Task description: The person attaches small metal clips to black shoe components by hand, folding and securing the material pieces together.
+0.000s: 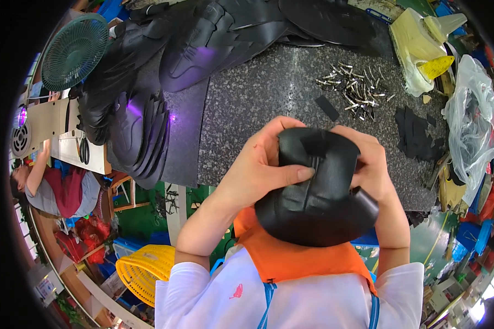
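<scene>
Shoe piece [318, 222]: glossy black, curled, with raised lines
Left hand [263, 164]: clasping it, thumb on front
Right hand [371, 159]: holding its right side
Place: I see it before the orange apron [296, 260], near the table [247, 109]

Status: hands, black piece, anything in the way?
Left hand gripping, thumb on top; right hand holding opposite side. Black piece bent, in front of orange cloth. Small strips on the table beyond, not touching the hands.

Room over tabletop [252, 104], black pieces [127, 134] left
</scene>
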`<state>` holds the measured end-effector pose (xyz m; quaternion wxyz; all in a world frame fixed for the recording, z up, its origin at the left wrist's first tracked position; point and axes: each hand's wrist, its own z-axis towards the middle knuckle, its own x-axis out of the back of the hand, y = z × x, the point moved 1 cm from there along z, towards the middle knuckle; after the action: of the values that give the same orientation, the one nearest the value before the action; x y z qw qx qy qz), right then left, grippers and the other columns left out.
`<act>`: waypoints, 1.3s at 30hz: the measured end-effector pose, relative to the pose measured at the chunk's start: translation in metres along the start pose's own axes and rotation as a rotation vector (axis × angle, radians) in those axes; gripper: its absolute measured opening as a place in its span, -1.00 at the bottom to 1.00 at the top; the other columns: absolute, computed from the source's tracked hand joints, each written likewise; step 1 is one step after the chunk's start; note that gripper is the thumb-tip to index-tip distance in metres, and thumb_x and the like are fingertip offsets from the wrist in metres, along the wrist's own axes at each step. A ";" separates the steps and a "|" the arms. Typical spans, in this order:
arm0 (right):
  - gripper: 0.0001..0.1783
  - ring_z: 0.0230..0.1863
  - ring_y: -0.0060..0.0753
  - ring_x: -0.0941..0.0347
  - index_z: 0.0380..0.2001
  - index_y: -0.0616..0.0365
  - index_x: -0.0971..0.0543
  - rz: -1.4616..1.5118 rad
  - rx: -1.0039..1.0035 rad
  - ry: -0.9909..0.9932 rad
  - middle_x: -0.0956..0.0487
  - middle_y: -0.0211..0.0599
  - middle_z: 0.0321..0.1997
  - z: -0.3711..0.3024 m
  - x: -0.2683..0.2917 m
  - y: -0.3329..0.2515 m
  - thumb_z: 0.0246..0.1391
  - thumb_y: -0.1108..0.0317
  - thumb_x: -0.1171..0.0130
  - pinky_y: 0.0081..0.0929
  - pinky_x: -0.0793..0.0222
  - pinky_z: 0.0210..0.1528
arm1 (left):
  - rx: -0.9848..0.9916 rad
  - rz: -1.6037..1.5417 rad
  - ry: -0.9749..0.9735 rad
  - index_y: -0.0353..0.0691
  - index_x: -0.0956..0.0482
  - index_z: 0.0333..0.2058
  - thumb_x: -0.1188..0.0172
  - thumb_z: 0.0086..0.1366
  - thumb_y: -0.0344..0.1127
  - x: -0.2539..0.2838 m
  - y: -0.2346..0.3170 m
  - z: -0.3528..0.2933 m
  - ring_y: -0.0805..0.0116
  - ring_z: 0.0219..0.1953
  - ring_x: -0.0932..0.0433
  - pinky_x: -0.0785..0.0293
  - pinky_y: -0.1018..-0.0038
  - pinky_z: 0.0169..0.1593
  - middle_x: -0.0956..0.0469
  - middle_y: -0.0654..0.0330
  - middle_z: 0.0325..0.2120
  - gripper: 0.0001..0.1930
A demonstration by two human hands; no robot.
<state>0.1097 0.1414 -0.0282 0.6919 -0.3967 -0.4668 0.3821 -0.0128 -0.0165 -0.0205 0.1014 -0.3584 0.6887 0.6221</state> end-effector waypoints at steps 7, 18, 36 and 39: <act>-0.72 -0.54 -0.23 -0.48 -0.46 0.27 -0.53 -0.248 0.361 0.247 -0.53 -0.15 -0.47 -0.003 -0.015 0.001 -0.41 0.47 -0.23 -0.44 -0.33 -0.59 | 0.027 -0.096 0.021 -0.27 -0.35 -0.08 -0.26 0.09 -0.59 -0.003 -0.004 0.000 0.55 -0.17 -0.51 -0.44 0.57 -0.06 -0.53 0.25 -0.23 -0.59; -0.78 -0.48 -0.10 -0.55 -0.51 0.33 -0.51 -0.365 0.504 0.267 -0.57 -0.04 -0.41 -0.001 -0.013 -0.006 -0.33 0.44 -0.25 -0.38 -0.44 -0.57 | 0.021 -0.079 -0.009 -0.30 -0.40 -0.12 -0.24 0.10 -0.60 -0.005 -0.002 -0.004 0.56 -0.19 -0.52 -0.45 0.60 -0.08 -0.56 0.25 -0.26 -0.65; -0.94 -0.61 -0.56 -0.43 -0.50 0.23 -0.58 -0.272 -0.111 0.143 -0.52 -0.35 -0.57 0.022 0.023 -0.045 -0.13 0.52 -0.26 -0.64 -0.33 -0.56 | 0.101 0.190 0.002 -0.33 -0.45 -0.15 -0.26 0.08 -0.61 -0.014 0.001 0.000 0.54 -0.17 -0.51 -0.44 0.56 -0.06 -0.56 0.25 -0.26 -0.67; -0.95 -0.62 -0.57 -0.43 -0.51 0.23 -0.58 -0.286 -0.123 0.173 -0.51 -0.36 -0.59 0.022 0.022 -0.045 -0.13 0.52 -0.25 -0.65 -0.33 -0.55 | 0.093 0.179 -0.005 -0.34 -0.46 -0.14 -0.26 0.07 -0.62 -0.014 0.000 -0.001 0.54 -0.17 -0.51 -0.44 0.56 -0.06 -0.56 0.24 -0.25 -0.66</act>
<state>0.1014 0.1477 0.0253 0.7511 -0.3992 -0.4798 0.2151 -0.0026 -0.0121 -0.0119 0.0637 -0.2886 0.7458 0.5970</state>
